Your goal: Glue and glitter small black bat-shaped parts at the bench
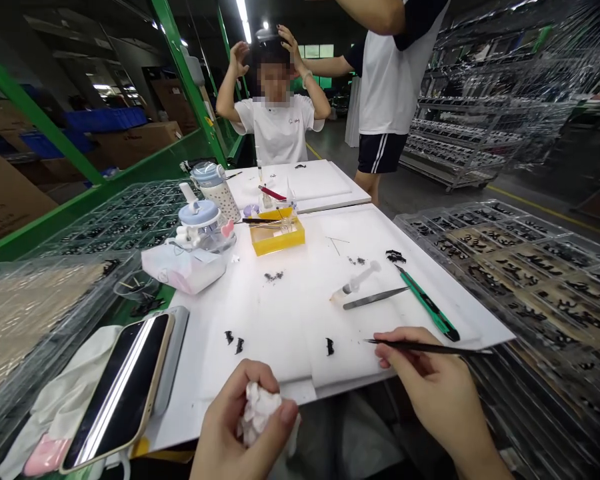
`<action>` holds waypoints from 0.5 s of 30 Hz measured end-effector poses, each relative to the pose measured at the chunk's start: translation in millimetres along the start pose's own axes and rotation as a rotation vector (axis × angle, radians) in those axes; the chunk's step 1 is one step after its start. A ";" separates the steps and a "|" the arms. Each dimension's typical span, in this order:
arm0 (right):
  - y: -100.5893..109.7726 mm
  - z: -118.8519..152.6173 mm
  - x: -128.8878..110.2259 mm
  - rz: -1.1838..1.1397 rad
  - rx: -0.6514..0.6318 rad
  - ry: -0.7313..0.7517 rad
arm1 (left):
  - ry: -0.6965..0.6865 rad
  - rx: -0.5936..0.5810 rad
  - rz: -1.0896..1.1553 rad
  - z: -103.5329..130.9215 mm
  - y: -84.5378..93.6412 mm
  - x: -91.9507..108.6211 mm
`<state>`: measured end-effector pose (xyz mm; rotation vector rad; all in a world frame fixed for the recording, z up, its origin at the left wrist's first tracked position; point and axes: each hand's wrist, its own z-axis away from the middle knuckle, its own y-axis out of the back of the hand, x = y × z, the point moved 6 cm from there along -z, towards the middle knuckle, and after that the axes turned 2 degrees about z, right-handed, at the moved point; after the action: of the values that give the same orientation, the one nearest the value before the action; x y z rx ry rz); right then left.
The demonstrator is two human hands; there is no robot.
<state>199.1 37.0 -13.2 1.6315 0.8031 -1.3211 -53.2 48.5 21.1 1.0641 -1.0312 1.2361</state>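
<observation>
My left hand (247, 423) is closed around a crumpled white tissue (259, 410) at the table's near edge. In my right hand (430, 380) is a pair of black tweezers (430, 347), its tip pointing left just above the white foam sheet (280, 313). A small black bat-shaped piece (330, 346) lies left of that tip. Two more small black pieces (235, 342) rest farther left. Beyond my right hand are grey tweezers (375, 298), a clear syringe (363, 277), a green utility knife (427, 303) and another black piece (395, 257).
A yellow box (277, 233) holds small tools. On the left are a phone (120, 393), a tissue pack (184, 267), a blue-lidded cup (200, 217) and a bottle (215, 187). Trays of black parts (520, 267) flank the table. A person (280, 127) sits opposite; another (393, 87) stands beside them.
</observation>
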 end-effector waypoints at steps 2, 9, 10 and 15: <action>-2.9 -7.6 -2.6 -0.049 -0.075 -0.031 | -0.072 0.061 -0.193 -4.2 -3.6 6.3; -14.8 -24.6 -12.6 -0.261 -0.232 -0.092 | -0.411 -0.010 -0.560 -24.9 -25.7 17.7; -15.9 -25.8 -12.1 -0.288 -0.249 -0.113 | -0.436 -0.040 -0.600 -27.0 -30.7 18.1; -16.1 -32.9 -1.0 -0.354 -0.287 -0.216 | -0.364 -0.231 -0.842 -38.1 -56.3 11.4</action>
<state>198.4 73.7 -13.7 1.1349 1.1248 -1.5140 4.5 86.1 21.4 1.3634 -0.8165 0.2439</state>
